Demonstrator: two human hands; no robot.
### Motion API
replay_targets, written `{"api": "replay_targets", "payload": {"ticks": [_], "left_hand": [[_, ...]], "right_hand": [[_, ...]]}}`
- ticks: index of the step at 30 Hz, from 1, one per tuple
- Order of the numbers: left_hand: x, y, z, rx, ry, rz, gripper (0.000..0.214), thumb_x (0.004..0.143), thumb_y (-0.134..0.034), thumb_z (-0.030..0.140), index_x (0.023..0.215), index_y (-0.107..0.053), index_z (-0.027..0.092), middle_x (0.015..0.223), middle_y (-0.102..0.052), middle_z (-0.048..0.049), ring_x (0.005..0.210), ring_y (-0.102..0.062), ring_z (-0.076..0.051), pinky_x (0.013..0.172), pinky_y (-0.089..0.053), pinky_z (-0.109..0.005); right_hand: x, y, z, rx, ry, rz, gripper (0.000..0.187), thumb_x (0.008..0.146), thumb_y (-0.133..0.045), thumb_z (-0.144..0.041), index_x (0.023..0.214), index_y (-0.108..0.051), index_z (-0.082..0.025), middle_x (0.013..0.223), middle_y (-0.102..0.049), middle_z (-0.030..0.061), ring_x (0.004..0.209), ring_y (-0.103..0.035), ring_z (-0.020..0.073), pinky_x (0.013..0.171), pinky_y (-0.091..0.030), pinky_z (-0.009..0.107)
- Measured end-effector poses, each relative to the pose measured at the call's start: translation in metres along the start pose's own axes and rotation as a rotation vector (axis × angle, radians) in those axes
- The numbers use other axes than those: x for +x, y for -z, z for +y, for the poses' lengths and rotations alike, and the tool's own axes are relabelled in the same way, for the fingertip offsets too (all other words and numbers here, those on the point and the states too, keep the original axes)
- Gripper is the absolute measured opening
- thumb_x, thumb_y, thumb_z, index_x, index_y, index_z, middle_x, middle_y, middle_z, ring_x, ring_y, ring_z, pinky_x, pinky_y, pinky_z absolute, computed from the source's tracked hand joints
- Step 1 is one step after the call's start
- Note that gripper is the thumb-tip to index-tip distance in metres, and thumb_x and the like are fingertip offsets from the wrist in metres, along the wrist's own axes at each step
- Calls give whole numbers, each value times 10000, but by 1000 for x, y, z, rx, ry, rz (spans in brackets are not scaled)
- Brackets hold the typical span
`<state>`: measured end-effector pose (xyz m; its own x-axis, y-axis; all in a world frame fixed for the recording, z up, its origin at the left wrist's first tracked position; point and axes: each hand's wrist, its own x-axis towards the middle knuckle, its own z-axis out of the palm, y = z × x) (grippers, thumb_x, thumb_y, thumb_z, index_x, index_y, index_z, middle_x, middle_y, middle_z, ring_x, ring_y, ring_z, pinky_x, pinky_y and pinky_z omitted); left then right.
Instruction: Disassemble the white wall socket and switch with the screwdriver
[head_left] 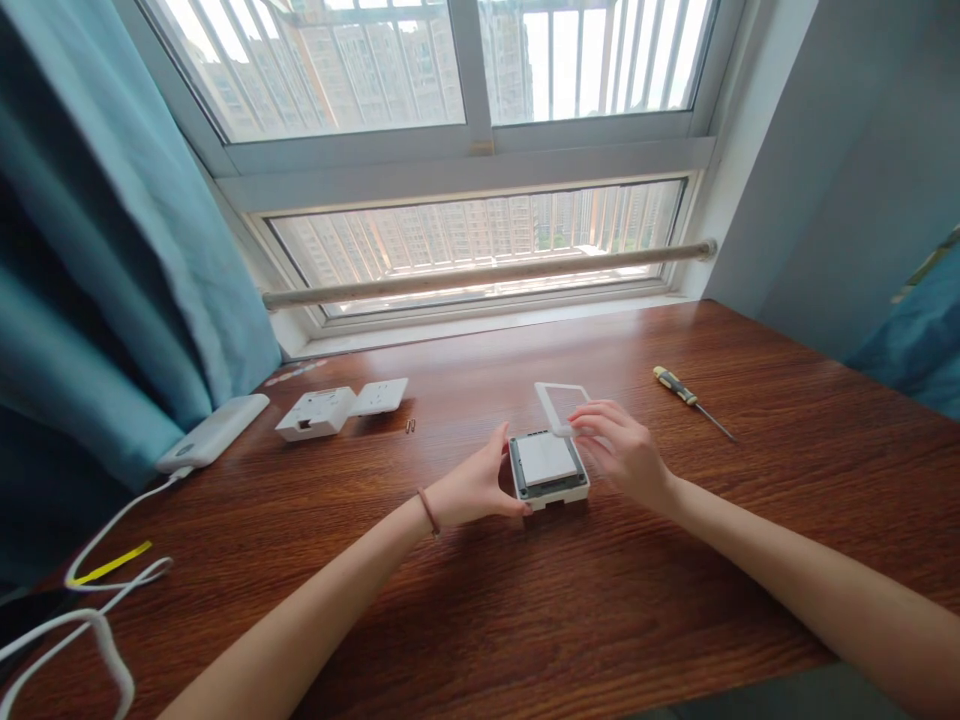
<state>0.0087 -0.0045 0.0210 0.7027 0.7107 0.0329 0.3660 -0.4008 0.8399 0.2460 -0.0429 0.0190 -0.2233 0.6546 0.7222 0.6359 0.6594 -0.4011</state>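
A wall switch on a white mounting box (548,462) sits on the brown table, its dark grey inner frame exposed around a white rocker. My left hand (480,478) grips the box from its left side, thumb at the near corner and fingers at the far one. Just above the box's far right edge, a white square cover frame (551,408) is tilted up in my right hand (616,445), pinched between thumb and fingers. Part of that frame is hidden behind the fingers.
A screwdriver (686,397) lies to the right. At the left are another white box (316,413), a socket plate (379,396) leaning on it, and small screws (410,426). A white power bank (214,433) with a cable (120,520) lies by the blue curtain (172,200).
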Motion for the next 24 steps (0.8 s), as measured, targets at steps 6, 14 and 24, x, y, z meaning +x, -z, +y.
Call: {"api": "replay_targets", "payload": {"ticks": [6, 14, 24], "left_hand": [[-4, 4, 3, 64, 66, -74, 1053, 498, -793, 400, 1346, -221, 152, 1351, -393, -170, 1234, -397, -305, 1039, -309, -448], [0, 1, 12, 117, 81, 40, 789, 611, -709, 468, 1253, -391, 138, 1272, -472, -147, 1170, -448, -286, 1013, -334, -427], [2, -3, 6, 90, 6, 79, 640, 649, -698, 399, 1198, -451, 182, 1211, -517, -106, 1114, -485, -264, 968, -375, -408]], "right_hand": [[6, 28, 89, -180, -140, -214, 161, 793, -486, -124, 841, -629, -181, 937, -636, 67, 884, -597, 208, 817, -462, 337], [-5, 39, 132, -210, -229, -205, 140, 751, -519, -162, 777, -653, -193, 870, -667, 59, 831, -615, 208, 786, -462, 348], [-5, 43, 141, -173, -276, -234, 137, 740, -562, -260, 780, -680, -203, 868, -694, 48, 823, -628, 198, 780, -462, 339]]}}
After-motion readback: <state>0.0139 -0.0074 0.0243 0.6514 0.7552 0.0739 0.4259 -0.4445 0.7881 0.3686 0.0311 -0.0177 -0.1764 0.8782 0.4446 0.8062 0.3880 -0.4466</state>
